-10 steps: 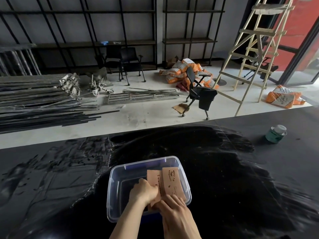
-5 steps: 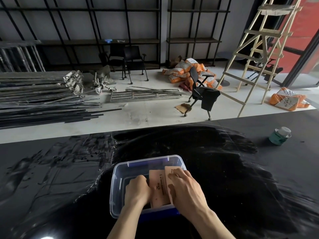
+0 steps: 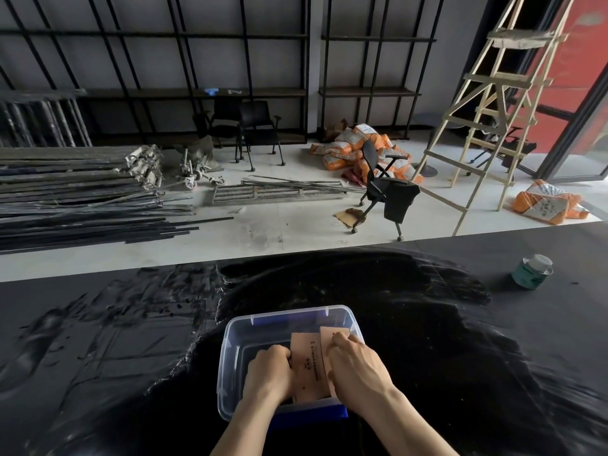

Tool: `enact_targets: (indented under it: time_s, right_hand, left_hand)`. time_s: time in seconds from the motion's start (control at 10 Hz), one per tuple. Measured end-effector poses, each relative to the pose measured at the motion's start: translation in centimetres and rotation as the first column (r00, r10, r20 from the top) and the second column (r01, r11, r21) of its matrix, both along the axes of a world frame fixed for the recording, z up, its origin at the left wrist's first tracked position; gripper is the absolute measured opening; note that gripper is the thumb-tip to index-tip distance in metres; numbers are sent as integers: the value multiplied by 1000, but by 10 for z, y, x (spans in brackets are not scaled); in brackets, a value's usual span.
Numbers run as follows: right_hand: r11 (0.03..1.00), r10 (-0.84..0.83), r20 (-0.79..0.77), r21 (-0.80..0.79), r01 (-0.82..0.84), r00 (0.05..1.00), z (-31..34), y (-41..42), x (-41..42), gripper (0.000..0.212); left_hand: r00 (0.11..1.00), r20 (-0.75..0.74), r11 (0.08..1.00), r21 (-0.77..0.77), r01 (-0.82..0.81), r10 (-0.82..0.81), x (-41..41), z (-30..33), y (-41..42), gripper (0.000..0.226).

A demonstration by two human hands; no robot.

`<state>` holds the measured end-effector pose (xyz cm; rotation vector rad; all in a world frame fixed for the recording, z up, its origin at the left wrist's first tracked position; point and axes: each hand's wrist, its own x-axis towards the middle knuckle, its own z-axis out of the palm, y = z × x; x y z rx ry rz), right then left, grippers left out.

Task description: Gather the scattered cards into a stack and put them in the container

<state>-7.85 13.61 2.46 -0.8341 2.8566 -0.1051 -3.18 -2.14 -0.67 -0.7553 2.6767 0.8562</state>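
Observation:
A clear plastic container point(image 3: 230, 334) with blue handles sits on the black table near its front edge. Inside it, toward the right side, lie tan cards point(image 3: 307, 366) with dark print, overlapping in a loose stack. My left hand point(image 3: 268, 373) is inside the container, its fingers curled against the cards' left edge. My right hand point(image 3: 357, 366) rests on top of the cards' right part, fingers bent over them. The lower part of the stack is hidden under both hands.
A green jar with a white lid point(image 3: 532, 271) stands on the table at the far right. Beyond the table's far edge are a floor with metal bars point(image 3: 82, 205), an office chair point(image 3: 385, 189), orange sacks and a wooden ladder point(image 3: 487, 106).
The cards went down from above the container's rim into it. My right hand moved from under the cards' near edge onto their top, and my left hand stayed at their left edge.

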Motion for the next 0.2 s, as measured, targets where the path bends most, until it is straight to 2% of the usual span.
enact_targets:
  time_s: [0.1, 0.2]
  right_hand:
    - [997, -8, -2, -75, 8, 1000, 9, 3, 2, 30]
    - [973, -29, -142, -230, -5, 989, 22, 8, 1, 36]
  left_hand:
    - [998, -61, 999, -44, 8, -11, 6, 16, -4, 26]
    - [962, -274, 981, -183, -70, 17, 16, 39, -13, 39]
